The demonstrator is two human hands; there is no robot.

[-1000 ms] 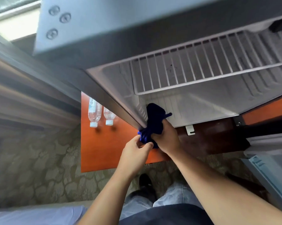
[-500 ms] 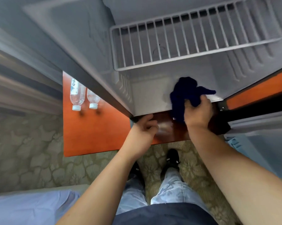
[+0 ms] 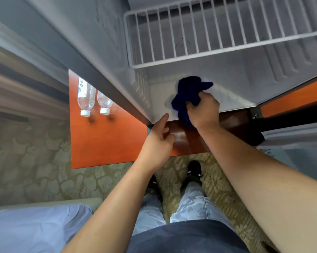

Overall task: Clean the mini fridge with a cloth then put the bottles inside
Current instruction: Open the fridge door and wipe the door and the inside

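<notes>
Bottles, two, unmoved on orange table beside mini fridge. Left hand, earlier curled, now loose, holds nothing, index finger at fridge lip. One blue cloth, shifted leftward on fridge floor, bunched in right hand. One wire shelf above.

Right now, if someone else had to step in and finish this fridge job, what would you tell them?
Right hand grips the blue cloth, held against the mini fridge floor near the front edge.
Left hand holds nothing; its index finger points at that edge.
Left bottle and right bottle stand on the orange surface beside the fridge, outside it.
Done: fridge open, wiping under way.
Left: finish wiping, then put both bottles inside.
</notes>
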